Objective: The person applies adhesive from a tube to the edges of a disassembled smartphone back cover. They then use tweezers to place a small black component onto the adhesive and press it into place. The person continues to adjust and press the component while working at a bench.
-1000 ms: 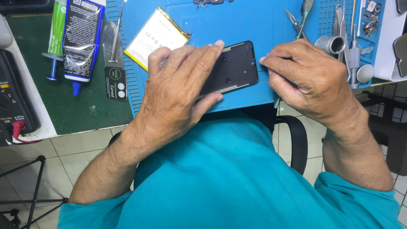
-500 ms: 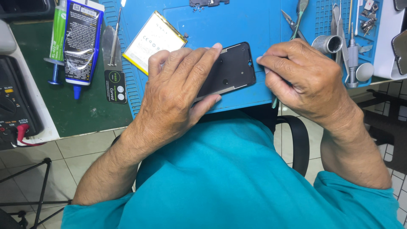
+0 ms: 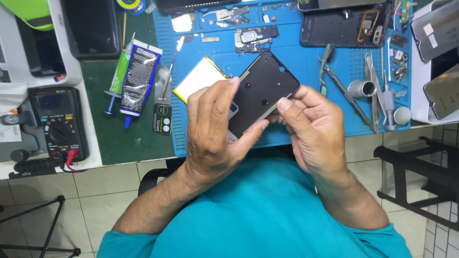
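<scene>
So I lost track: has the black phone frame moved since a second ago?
Yes. The black phone frame is now lifted and tilted, overlapping the pale flat battery on the blue mat.

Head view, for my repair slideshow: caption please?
Both hands, left hand and right hand, hold a black phone frame above a blue repair mat.

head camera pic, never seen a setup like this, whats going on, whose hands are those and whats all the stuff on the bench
The picture comes from a camera worn on a person's head, looking down at their own two bare hands; the teal shirt at the bottom is theirs. The left hand and the right hand together hold a flat black phone panel above a blue work mat. On the mat lie a flat pale battery, tweezers, small loose parts and another opened phone. Left of the mat, on the green surface, lie a glue tube and a syringe. A multimeter sits at the far left.
</scene>
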